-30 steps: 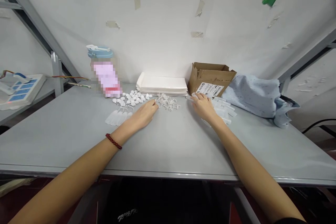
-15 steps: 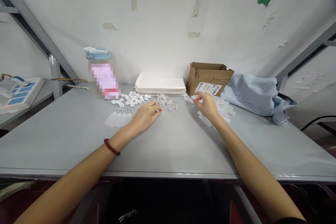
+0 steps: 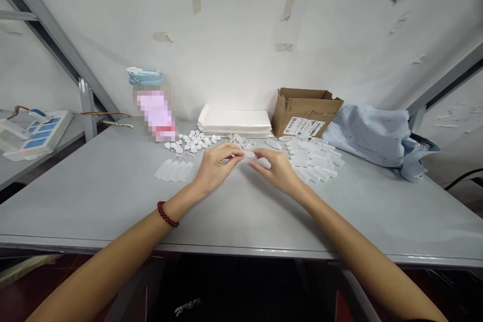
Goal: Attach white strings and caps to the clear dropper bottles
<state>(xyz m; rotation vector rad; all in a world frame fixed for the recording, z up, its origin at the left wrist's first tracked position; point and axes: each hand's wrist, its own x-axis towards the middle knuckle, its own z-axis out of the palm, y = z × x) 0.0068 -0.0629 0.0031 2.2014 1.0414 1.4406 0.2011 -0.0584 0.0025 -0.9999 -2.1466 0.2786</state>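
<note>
We see both hands meeting low over the middle of the grey counter [image 3: 241,211]. The left hand [image 3: 216,163], with a red bead bracelet [image 3: 167,214] on its wrist, has thumb and fingers pinched together on a small clear piece [image 3: 250,155]. The right hand [image 3: 275,168] closes its fingertips on the same piece from the other side, so it sits between the two hands, just above the counter; it is too small for us to tell its exact shape.

Just behind the hands lies a tangle of white loops [image 3: 241,140], and left of that a scatter of white caps [image 3: 192,141]. A row of small clear bottles [image 3: 174,170] lies beside the left hand. A heap of clear tubes [image 3: 315,155] lies to the right of the right hand. Against the wall we find a drink bottle with a blue lid [image 3: 148,90], a stack of white sheets [image 3: 234,121], an open cardboard box [image 3: 305,110] and a crumpled blue cloth [image 3: 372,133].
</note>
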